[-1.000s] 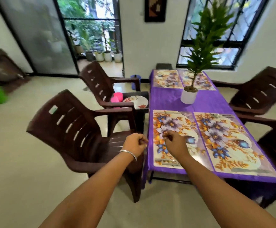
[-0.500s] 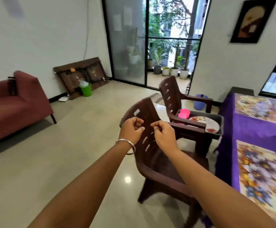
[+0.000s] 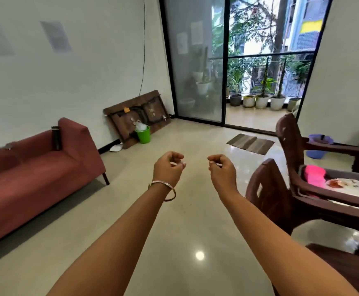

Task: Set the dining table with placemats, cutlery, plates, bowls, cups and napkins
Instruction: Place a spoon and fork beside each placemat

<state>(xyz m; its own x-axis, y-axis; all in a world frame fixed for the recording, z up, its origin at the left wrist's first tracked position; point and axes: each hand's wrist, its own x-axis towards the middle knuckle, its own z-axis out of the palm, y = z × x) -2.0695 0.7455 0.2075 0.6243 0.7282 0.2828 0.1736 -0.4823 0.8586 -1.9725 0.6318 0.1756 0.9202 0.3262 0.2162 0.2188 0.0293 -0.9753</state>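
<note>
hands apart over floor: left hand (image 3: 168, 169) and right hand (image 3: 221, 171) fingers loosely curled, empty.

Sofa (image 3: 35, 167) stands left, chairs (image 3: 298, 189) right, glass door (image 3: 238, 60) behind them.
</note>
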